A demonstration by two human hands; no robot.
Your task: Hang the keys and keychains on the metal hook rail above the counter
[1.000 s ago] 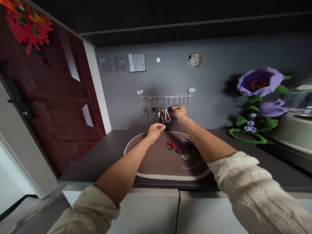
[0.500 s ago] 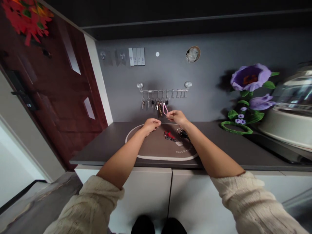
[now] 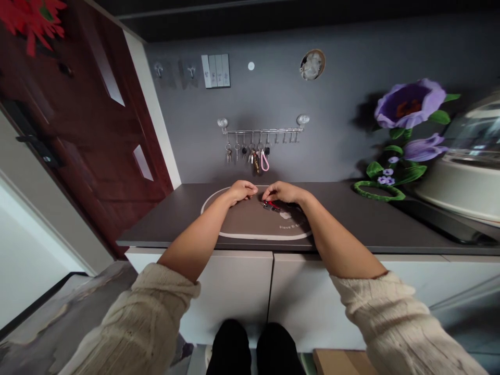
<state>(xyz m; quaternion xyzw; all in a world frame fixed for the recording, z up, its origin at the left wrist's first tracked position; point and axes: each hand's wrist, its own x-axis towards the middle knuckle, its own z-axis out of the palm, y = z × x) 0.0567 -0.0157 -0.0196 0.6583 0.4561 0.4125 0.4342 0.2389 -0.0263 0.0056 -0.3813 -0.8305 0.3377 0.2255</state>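
My right hand [image 3: 282,192] rests low on an oval brown mat [image 3: 250,224], its fingers pinched on a red key fob [image 3: 269,205] that lies there. My left hand [image 3: 242,189] hovers just left of it with the fingers curled loosely; I cannot see anything in them. On the grey wall above hangs a chrome hook rail [image 3: 262,130] carrying several key bunches [image 3: 246,153] and a pink loop strap [image 3: 264,161]. The rail's right hooks are bare.
A dark red door [image 3: 78,130] stands at the left. A purple flower ornament [image 3: 406,135] and a large pale appliance [image 3: 464,166] sit on the counter at the right. White cabinet doors [image 3: 312,302] are below the counter [image 3: 172,224].
My right hand has dropped from the hook rail down to the mat and closed on the red key fob. My left hand stayed over the mat. My view has pulled back and tilted down.
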